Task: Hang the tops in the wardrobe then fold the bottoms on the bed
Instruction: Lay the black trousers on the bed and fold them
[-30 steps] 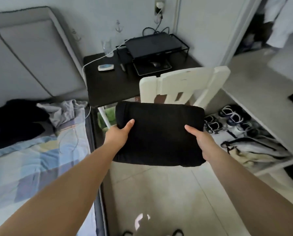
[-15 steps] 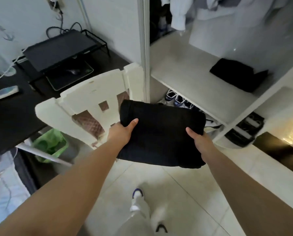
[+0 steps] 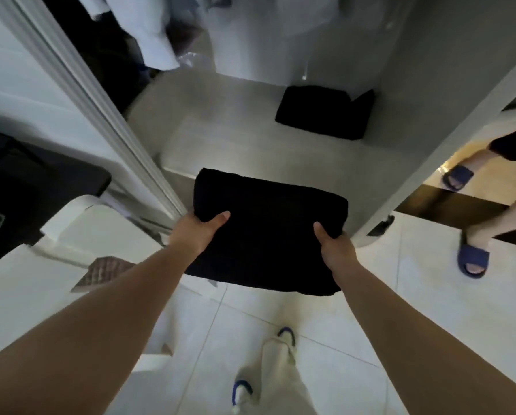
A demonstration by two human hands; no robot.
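Both hands, left hand [image 3: 197, 232] & right hand [image 3: 334, 247], grip folded black garment [image 3: 268, 223] by its sides, near wardrobe shelf [image 3: 244, 139] edge.

Black folded garment [image 3: 270, 226], white shelf [image 3: 250, 145], navy slippers [image 3: 472, 260], white floor tiles [image 3: 430, 310].

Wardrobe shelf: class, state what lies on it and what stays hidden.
On the wardrobe shelf lies one folded black garment, back right. Pale clothes hang above. The held black bundle hides the shelf's front edge.
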